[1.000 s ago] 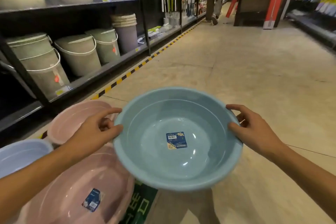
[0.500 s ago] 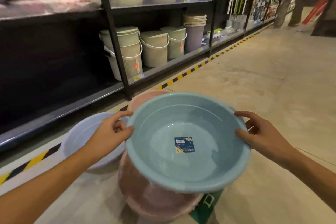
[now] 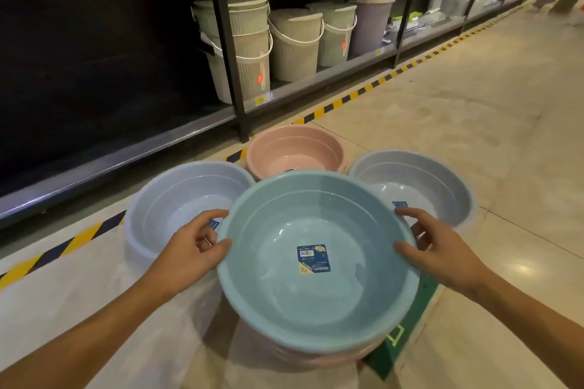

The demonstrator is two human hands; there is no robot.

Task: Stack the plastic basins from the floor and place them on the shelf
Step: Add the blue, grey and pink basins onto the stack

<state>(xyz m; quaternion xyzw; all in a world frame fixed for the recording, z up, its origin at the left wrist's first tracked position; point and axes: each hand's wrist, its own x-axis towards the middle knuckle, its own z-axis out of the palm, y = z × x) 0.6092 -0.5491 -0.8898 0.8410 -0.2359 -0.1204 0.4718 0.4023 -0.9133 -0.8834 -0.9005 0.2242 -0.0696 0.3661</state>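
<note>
A light blue basin [image 3: 316, 294] with a blue label inside sits nested in a large pink basin [image 3: 316, 360] on the floor. My left hand [image 3: 192, 249] grips its left rim and my right hand [image 3: 439, 249] grips its right rim. Behind it on the floor stand a pale lilac basin [image 3: 177, 199] at the left, a smaller pink basin [image 3: 294, 151] in the middle and another pale lilac basin [image 3: 420, 180] at the right. The dark bottom shelf [image 3: 104, 164] runs along the left.
Ribbed lidded buckets [image 3: 294, 44] and a purple bin [image 3: 369, 25] fill the shelf bay to the right of a black upright post [image 3: 227, 50]. Yellow-black tape [image 3: 357, 93] lines the floor by the shelf. A green floor marking [image 3: 407, 328] lies under the stack. Beige floor extends right.
The view turned left and down. The blue basin went down into the large pink basin. A second lilac basin has come into view at the right.
</note>
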